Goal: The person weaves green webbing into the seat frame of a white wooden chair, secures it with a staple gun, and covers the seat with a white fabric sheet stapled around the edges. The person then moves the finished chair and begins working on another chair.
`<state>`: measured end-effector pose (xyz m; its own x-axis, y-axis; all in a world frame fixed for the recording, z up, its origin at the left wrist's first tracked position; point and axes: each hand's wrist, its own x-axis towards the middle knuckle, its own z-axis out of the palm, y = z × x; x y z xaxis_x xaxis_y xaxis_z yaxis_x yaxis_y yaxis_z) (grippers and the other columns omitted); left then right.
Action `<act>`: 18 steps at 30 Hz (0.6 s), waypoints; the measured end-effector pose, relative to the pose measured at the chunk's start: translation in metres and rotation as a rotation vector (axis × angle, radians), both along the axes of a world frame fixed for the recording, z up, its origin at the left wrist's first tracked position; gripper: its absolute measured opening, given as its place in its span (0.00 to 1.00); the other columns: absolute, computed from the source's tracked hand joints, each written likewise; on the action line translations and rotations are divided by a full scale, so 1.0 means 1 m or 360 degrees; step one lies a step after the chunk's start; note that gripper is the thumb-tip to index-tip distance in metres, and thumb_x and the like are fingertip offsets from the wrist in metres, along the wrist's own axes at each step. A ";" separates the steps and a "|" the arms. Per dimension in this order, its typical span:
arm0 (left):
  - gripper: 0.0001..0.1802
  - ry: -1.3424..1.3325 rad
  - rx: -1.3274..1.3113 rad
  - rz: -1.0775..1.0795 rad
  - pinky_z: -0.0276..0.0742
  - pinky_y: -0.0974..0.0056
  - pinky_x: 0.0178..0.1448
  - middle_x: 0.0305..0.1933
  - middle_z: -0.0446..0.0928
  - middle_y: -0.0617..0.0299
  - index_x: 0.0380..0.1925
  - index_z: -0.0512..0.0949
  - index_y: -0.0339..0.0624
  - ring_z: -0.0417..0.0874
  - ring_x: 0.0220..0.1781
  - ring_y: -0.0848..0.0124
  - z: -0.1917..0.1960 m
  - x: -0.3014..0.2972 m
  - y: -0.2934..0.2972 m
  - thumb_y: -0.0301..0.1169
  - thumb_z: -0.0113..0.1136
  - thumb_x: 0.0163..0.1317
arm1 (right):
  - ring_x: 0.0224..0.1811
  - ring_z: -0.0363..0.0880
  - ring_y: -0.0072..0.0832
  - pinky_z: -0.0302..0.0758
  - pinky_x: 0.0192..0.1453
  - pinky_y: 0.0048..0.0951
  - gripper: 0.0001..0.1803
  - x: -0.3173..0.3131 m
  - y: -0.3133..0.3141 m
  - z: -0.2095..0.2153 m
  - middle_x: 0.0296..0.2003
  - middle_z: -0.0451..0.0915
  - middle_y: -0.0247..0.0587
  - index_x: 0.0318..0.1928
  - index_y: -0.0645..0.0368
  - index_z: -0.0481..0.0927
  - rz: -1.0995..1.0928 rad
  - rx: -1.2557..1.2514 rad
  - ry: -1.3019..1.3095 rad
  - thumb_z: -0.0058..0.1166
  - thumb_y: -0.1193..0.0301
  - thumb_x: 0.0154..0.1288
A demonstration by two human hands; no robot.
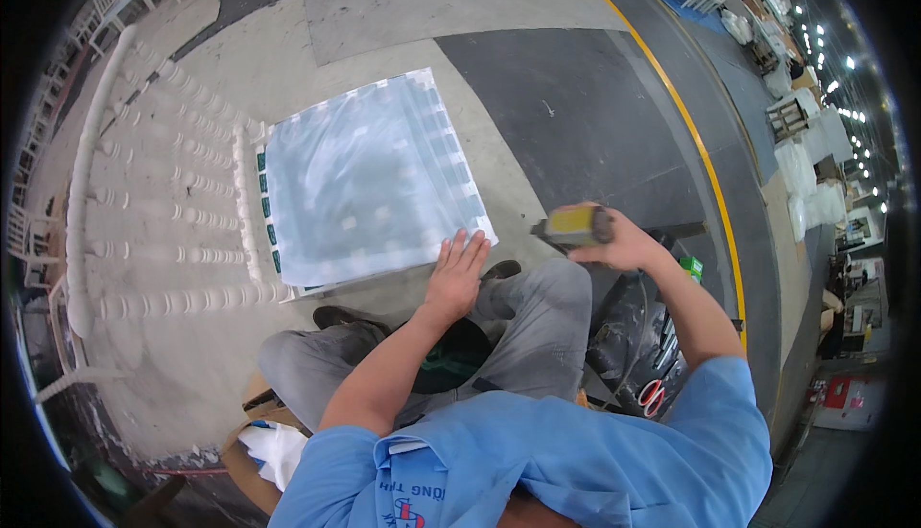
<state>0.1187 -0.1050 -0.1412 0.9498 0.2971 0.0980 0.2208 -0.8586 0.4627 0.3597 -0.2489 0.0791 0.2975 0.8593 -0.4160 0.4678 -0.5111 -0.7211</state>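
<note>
My left hand (457, 274) lies flat, fingers stretched, on the near right corner of a pale blue translucent sheet (360, 183). The sheet covers a square panel like a chair seat. White patches run along its right edge, and small dark green tabs (269, 207) line the left one. Attached at the left is a white frame of turned spindles (206, 178), like a chair back. Off to the right of the panel, clear of it, my right hand (624, 242) grips a yellow and black hand tool (576, 226). Motion blurs the tool, so its exact kind is unclear.
Beside my right knee, a black bag-like surface (624, 346) carries red-handled scissors (651, 397), other tools and a green box (691, 266). A cardboard box (247, 461) with white material stands at lower left. A yellow floor line (686, 116) curves along the right. White furniture stands farther off.
</note>
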 end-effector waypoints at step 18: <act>0.40 -0.0237 0.0037 0.0048 0.46 0.44 0.87 0.84 0.57 0.57 0.77 0.63 0.43 0.52 0.86 0.50 -0.013 -0.003 0.002 0.26 0.60 0.62 | 0.50 0.85 0.53 0.80 0.56 0.45 0.38 -0.001 0.106 -0.083 0.46 0.88 0.51 0.66 0.45 0.78 0.1046 -0.0316 -0.0519 0.73 0.72 0.52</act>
